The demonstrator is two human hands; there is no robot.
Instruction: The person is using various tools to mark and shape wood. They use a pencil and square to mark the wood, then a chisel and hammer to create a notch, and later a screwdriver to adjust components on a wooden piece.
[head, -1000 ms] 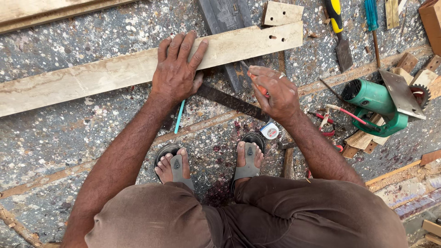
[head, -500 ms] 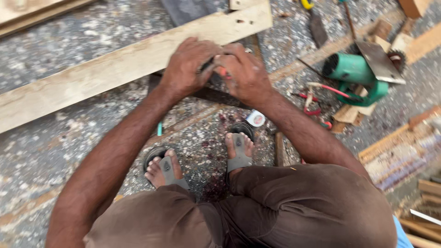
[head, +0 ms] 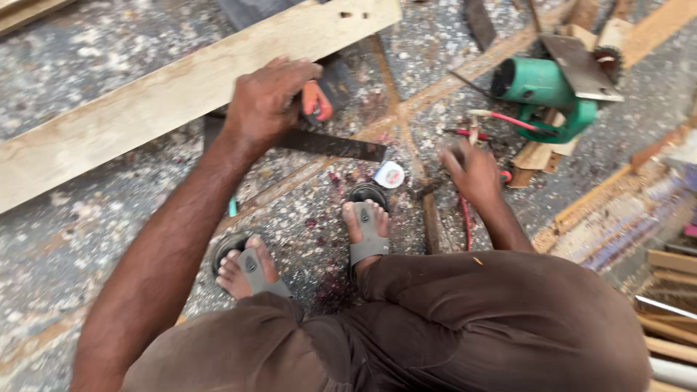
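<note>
Two bare hands work above a speckled floor (head: pixel 87 218) littered with sawdust. Left hand (head: pixel 268 101), just above the middle of the frame, is curled closed around a tool with an orange handle (head: pixel 317 100); the knuckles face up and the forearm runs down to the lower left corner. It sits at the near edge of a long pale wooden plank (head: pixel 145 109) that slants from the left edge up to the top centre. Under the fist a dark flat metal blade (head: pixel 330 144) lies on the floor, pointing right.

Right hand (head: pixel 473 173), right of centre, is blurred; its fingers look loosely spread and pointed down toward the floor, and whether it holds anything cannot be told. Thin red cables (head: pixel 501 122) lie just beside it, and a green circular saw (head: pixel 548 94) rests on its side in the upper right, near scraps of wood.

A small white round object (head: pixel 390 174) lies between the hands, just above the right foot. Both feet wear grey sandals (head: pixel 367 236), and brown trousers fill the bottom of the frame.
</note>
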